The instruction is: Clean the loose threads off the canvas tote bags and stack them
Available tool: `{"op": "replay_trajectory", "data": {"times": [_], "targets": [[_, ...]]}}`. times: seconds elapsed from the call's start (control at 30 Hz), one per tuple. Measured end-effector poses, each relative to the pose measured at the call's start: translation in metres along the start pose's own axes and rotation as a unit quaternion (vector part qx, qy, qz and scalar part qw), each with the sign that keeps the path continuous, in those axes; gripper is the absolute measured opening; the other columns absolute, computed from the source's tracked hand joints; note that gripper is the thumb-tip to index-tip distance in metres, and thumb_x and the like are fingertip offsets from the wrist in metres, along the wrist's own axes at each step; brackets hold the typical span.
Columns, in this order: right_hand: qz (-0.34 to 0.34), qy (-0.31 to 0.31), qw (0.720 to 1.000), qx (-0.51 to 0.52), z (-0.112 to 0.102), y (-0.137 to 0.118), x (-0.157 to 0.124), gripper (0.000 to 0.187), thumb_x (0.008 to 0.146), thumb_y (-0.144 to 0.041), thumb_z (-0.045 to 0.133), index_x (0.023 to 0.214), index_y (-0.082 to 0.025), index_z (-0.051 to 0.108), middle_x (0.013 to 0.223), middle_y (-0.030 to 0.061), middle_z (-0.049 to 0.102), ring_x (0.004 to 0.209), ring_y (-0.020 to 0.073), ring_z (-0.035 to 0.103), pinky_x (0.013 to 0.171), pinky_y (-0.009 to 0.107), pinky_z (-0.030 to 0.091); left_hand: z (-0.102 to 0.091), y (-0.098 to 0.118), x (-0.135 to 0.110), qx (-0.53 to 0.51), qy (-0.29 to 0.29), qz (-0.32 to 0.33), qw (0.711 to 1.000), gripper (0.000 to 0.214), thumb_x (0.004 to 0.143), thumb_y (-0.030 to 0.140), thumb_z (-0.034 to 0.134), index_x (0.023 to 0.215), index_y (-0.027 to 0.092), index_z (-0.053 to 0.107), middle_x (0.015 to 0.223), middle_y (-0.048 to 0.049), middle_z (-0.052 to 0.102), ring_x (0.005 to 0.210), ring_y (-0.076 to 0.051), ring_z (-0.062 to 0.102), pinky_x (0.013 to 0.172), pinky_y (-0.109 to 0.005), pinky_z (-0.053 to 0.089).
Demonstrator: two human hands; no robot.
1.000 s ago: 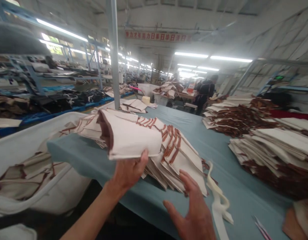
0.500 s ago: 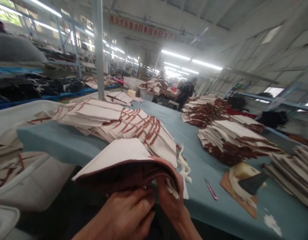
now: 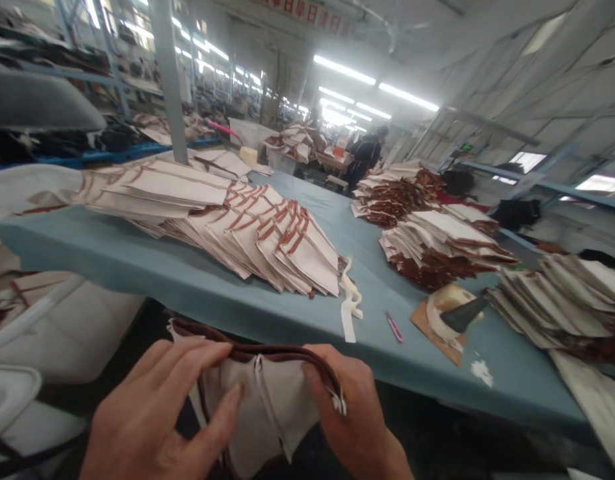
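Note:
In front of my lap, below the table's near edge, is a sewn piece of off-white cloth (image 3: 260,400) with dark brown edging along its top and a seam down its middle. My left hand (image 3: 157,413) grips its left side, with fingers over the brown edge and the thumb against the pale face. At the right end, my right hand (image 3: 354,403) is closed round the same edge, thumb on the near side. A bit of white material pokes out beside the right thumb. The lower part of the piece drops out of view.
A blue-green covered table (image 3: 187,280) carries overlapping pale pieces with brown edges (image 3: 247,227). Right of them lie a white strip (image 3: 348,319), a pink cutter (image 3: 394,328) and a brown board (image 3: 416,316). More stacks (image 3: 422,247) stand right; a white bin (image 3: 92,327) is left.
The piece has been lowered and turned, so its pale seamed face shows instead of the dark brown underside. My left hand has moved from beneath it to its left edge. The view has shifted.

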State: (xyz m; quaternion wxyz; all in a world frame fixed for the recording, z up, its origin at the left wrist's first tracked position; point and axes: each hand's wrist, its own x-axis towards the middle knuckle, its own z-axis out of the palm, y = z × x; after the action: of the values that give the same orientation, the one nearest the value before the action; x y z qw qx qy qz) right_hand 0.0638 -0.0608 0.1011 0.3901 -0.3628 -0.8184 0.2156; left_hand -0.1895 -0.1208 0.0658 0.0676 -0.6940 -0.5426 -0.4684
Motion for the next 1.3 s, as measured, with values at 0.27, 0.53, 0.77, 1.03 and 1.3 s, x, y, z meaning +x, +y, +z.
{"op": "replay_trajectory", "data": {"times": [0.27,0.53,0.77,1.03,1.3], "targets": [[0.054,-0.046,0.997,0.037,0.002,0.001,-0.032,0.03,0.117,-0.031,0.052,0.11,-0.019,0.079,0.088,0.0057,0.084,0.072,0.0173,0.078,0.073,0.023,0.059,0.019,0.016,-0.007,-0.015,-0.051,0.018,0.998,0.015,0.107,0.036,0.065,0.119,0.029,0.064,0.121,-0.0099,0.078,0.112,-0.032,0.077,0.096,-0.048,0.064],[0.089,-0.083,0.991,0.059,-0.004,0.005,-0.047,0.032,0.118,-0.036,0.05,0.11,-0.02,0.077,0.09,0.0051,0.083,0.077,0.0181,0.078,0.075,0.024,0.058,0.035,0.005,-0.012,-0.033,-0.099,0.035,0.994,0.026,0.1,0.031,0.072,0.126,0.027,0.067,0.122,-0.0085,0.079,0.116,-0.031,0.076,0.103,-0.044,0.064],[0.105,-0.101,0.986,0.085,-0.006,0.01,-0.055,0.028,0.117,-0.036,0.054,0.118,-0.019,0.076,0.104,0.0077,0.087,0.091,0.0203,0.083,0.083,0.026,0.059,0.036,0.009,-0.009,-0.13,-0.153,0.012,0.98,0.008,0.099,0.036,0.077,0.101,0.029,0.072,0.099,-0.0024,0.082,0.095,-0.027,0.077,0.085,-0.036,0.061],[0.189,-0.205,0.954,0.112,-0.003,0.003,-0.027,0.023,0.117,-0.043,0.063,0.129,-0.028,0.076,0.107,0.0012,0.087,0.098,0.0211,0.084,0.08,0.026,0.058,0.04,0.031,-0.002,-0.255,-0.351,-0.134,0.891,0.027,0.106,0.025,0.054,0.106,0.028,0.081,0.097,0.0002,0.088,0.079,-0.019,0.08,0.074,-0.023,0.062],[0.251,-0.181,0.934,0.177,0.005,0.022,-0.034,0.057,0.082,-0.057,0.099,0.12,-0.022,0.076,0.1,-0.0004,0.078,0.08,0.0144,0.065,0.071,0.026,0.052,0.027,0.028,0.005,-0.278,-0.358,-0.162,0.877,0.026,0.098,0.022,0.053,0.098,0.028,0.079,0.089,0.0022,0.083,0.078,-0.018,0.078,0.068,-0.018,0.061]]}}
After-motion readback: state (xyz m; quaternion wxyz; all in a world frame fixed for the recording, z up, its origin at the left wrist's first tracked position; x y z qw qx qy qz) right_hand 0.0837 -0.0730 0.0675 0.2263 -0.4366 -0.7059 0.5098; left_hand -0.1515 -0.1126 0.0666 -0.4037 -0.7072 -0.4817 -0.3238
